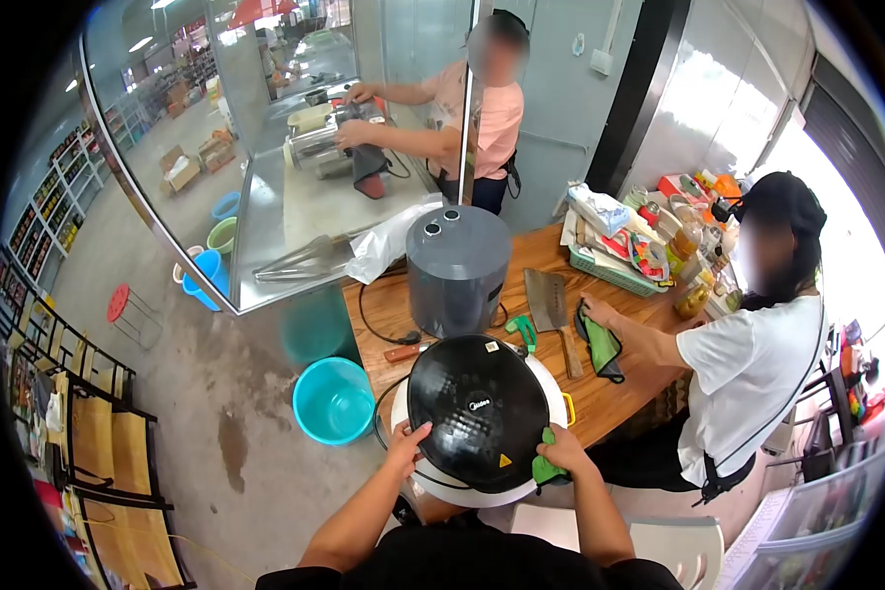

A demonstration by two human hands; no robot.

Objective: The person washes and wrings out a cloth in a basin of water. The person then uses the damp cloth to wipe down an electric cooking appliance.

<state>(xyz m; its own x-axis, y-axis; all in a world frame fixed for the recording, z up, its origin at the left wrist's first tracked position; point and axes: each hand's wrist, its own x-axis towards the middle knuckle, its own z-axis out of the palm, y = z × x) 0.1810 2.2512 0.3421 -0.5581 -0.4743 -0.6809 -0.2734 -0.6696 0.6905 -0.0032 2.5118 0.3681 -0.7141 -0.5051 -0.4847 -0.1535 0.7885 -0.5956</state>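
A round, glossy black Midea appliance (477, 403) sits tilted over a white round surface (551, 388) in front of me; I cannot tell its exact kind. My left hand (409, 448) grips its lower left edge, thumb on top. At the lower right edge, my right hand (564, 450) is closed on a green cloth (547, 460), which touches the appliance. Just beyond lie a wood-handled tool (403, 352) and green-handled scissors (523, 332), partly hidden. A cleaver (549, 303) lies farther right on the wooden table (536, 254).
A tall grey cylindrical appliance (458, 280) stands behind. On the right, a co-worker in white (757, 364) wipes with a green cloth (602, 344). Another person (497, 108) handles a metal machine (320, 147) behind glass. A teal bucket (333, 401) stands on the floor; a basket of goods (615, 270) sits behind.
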